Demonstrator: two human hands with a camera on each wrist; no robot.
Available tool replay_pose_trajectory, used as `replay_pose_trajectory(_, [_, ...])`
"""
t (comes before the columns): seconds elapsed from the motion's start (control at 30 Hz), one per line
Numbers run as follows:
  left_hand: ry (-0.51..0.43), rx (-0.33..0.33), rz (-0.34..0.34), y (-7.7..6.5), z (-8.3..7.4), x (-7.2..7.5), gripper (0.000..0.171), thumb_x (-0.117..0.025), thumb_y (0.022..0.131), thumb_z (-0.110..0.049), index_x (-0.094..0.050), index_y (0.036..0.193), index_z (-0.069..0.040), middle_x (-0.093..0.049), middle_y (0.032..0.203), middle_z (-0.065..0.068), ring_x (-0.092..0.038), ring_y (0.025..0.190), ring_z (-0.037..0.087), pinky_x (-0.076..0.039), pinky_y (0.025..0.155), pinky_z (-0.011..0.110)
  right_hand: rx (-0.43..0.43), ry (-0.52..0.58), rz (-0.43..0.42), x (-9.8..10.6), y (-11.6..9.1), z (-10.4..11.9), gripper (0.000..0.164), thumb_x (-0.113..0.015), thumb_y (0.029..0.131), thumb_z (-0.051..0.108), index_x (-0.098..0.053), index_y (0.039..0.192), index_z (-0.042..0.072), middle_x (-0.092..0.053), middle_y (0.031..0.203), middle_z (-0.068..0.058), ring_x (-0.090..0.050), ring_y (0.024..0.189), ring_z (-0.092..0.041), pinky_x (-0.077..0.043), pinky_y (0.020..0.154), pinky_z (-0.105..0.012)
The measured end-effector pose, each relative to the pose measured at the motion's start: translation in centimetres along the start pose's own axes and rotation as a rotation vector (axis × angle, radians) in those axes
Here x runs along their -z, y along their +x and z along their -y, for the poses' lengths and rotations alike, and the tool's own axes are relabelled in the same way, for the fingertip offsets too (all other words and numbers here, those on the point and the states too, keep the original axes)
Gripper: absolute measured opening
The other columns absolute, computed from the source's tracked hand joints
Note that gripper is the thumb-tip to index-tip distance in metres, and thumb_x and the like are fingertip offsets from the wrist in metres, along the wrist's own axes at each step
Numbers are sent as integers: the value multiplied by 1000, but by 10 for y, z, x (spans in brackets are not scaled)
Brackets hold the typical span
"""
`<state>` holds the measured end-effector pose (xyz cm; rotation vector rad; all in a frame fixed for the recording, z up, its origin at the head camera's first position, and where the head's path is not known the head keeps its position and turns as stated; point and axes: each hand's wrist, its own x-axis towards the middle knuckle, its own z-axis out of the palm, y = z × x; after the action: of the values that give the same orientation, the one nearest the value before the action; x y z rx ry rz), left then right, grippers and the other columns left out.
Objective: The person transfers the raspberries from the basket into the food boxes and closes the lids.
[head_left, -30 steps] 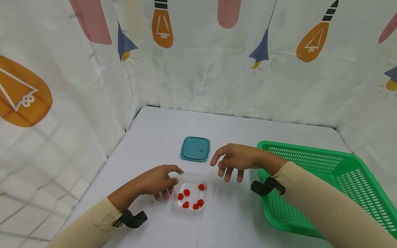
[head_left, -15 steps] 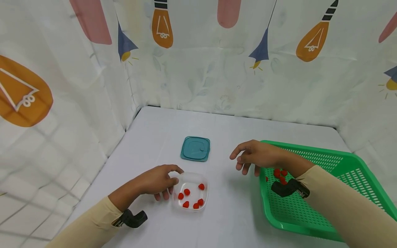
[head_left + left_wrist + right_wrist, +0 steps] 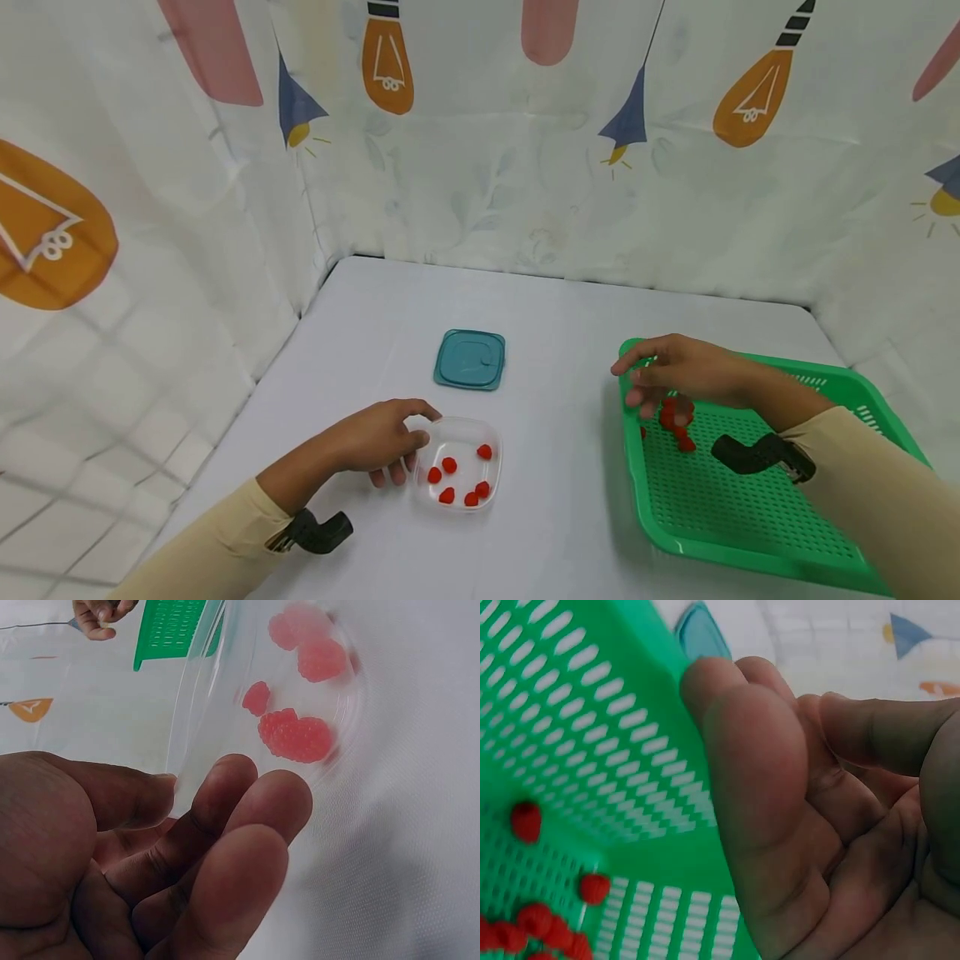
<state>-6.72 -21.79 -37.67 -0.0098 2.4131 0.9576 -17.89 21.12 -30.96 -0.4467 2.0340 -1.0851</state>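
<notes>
In the head view, a clear plastic container [image 3: 459,500] with several raspberries [image 3: 448,465] stands on the table. My left hand [image 3: 381,437] is at its left side, thumb and index finger at the rim. The left wrist view shows the thumb by the container's wall [image 3: 199,712] and the other fingers bent outside it. My right hand [image 3: 686,371] hovers over the left edge of a green basket [image 3: 750,500], fingers loosely bent, nothing visible between them. More raspberries [image 3: 536,919] lie on the basket's floor, partly hidden by the hand in the head view.
A teal square lid [image 3: 470,360] lies flat on the white table [image 3: 555,467] behind the container. Printed curtains [image 3: 480,167] rise at the back and sides. The basket takes up the table's right side, under the right forearm.
My right hand has moved right, from near the lid and container to above the basket's left edge. The left hand and container have stayed put.
</notes>
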Motion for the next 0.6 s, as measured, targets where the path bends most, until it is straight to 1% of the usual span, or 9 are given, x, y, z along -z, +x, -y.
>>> replay_pose_trajectory(0.13, [1,-2,4,0,-1,2,37,-66,101,-19,-59,137,-21,-68,76,5,-67,58,22,-57,49,34,-48,-18,-31,13,-14,-14,37,-59,106,25,-58,139,9,-69,107,-20,-71,91,-37,-58,60,-45])
replay_pose_trajectory(0.2, [1,-7,6,0,-1,2,37,-66,101,-19,-59,137,-21,-68,76,5,-67,58,22,-57,49,34,-74,-15,-40,18,-19,-23,38,-59,106,24,-57,140,8,-68,107,-21,-71,92,-37,-58,60,-45])
replay_pose_trajectory(0.37, [2,-10,9,1,1,3,38,-66,101,-19,-59,138,-20,-68,76,5,-67,58,22,-57,49,34,-108,14,-47,24,-22,-44,43,-60,105,23,-54,144,7,-66,110,-20,-70,93,-37,-58,59,-43])
replay_pose_trajectory(0.47, [0,-4,8,1,2,2,37,-66,101,-18,-59,137,-21,-68,75,5,-67,58,22,-57,49,34,-108,48,-26,24,-18,-56,44,-59,105,21,-53,145,6,-65,113,-22,-70,93,-38,-57,56,-42])
replay_pose_trajectory(0.6, [-4,4,2,0,1,1,36,-66,101,-18,-60,136,-22,-68,74,4,-67,58,22,-57,49,34,-82,86,31,20,-12,-69,42,-56,106,18,-53,146,5,-65,117,-26,-71,93,-40,-57,54,-40])
